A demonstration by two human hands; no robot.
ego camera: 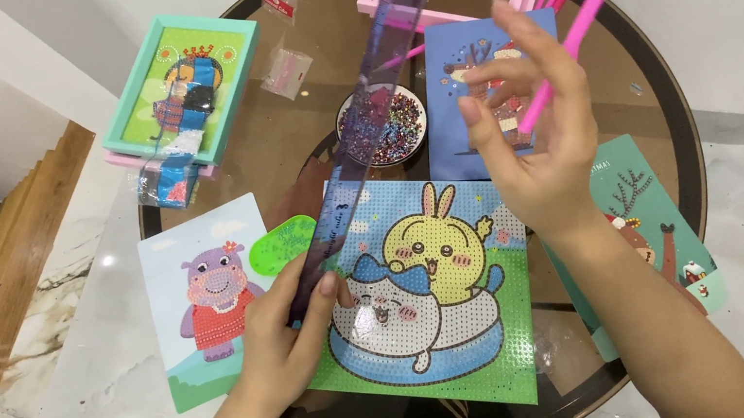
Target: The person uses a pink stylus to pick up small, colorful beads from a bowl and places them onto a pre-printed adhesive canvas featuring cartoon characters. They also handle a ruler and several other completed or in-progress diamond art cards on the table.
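While the left hand (pixel 288 335) pinches a long translucent purple plastic ruler (pixel 367 111) at lower centre, the right hand (pixel 532 131) grips a slim pink plastic pen (pixel 575 39) upper right; the round glass desk (pixel 660 97) is crowded, and the ruler's top is cut off.

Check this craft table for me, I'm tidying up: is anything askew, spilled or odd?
Nothing is spilled; the beads stay in the bead dish. The left hand tilts a purple ruler up over the bunny canvas. Teal frame sits askew on a pink frame.
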